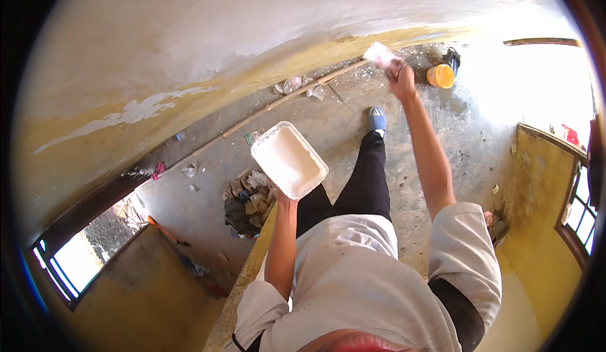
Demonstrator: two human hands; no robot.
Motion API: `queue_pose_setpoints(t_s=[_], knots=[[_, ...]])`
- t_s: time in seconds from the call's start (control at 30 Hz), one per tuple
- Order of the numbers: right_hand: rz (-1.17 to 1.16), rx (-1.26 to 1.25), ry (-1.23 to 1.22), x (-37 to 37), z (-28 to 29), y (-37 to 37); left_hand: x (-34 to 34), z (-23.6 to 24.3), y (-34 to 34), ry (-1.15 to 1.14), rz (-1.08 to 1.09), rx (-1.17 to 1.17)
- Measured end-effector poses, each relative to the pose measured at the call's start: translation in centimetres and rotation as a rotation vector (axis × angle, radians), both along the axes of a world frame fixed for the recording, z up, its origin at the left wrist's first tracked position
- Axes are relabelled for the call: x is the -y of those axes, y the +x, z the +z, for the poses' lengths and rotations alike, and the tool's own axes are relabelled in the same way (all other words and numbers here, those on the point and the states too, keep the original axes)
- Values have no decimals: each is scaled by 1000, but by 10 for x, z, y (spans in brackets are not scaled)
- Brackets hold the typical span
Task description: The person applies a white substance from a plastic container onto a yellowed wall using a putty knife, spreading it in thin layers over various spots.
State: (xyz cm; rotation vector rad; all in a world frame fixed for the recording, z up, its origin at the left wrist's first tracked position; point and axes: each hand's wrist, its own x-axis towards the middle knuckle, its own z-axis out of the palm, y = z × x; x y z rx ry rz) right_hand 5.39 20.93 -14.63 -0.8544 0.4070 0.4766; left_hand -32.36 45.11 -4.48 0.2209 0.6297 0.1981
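My left hand (282,191) grips the near edge of a white rectangular tub (260,156), mostly from beneath, so most of its fingers are hidden. White material coats the tub's inside, and its rim is smeared. Stretched out far to the right, my right hand (402,81) is closed around the handle of a wide paintbrush (380,55). The brush's flat head is white and somewhat blurred. It appears close to the foot of the wall (208,43), which is whitish above with yellow patches below; I cannot tell whether they touch.
A long pole (278,101) lies along the wall's base, with plastic scraps (292,85) beside it. An orange bucket (440,76) and a black bag (452,57) stand at the far right. Crumpled bags (252,204) heap beside a low yellow wall (233,301). Windows open on both sides.
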Motion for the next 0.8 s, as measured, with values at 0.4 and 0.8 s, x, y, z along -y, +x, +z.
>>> queue_pose_setpoints(t_s=[0.4,0.8], knots=[[499,673,-772,-92,298,-222,-5,132,66,123,-181,181],[687,1005,-1026,-153,339,-224,-27,141,53,180,-102,263]])
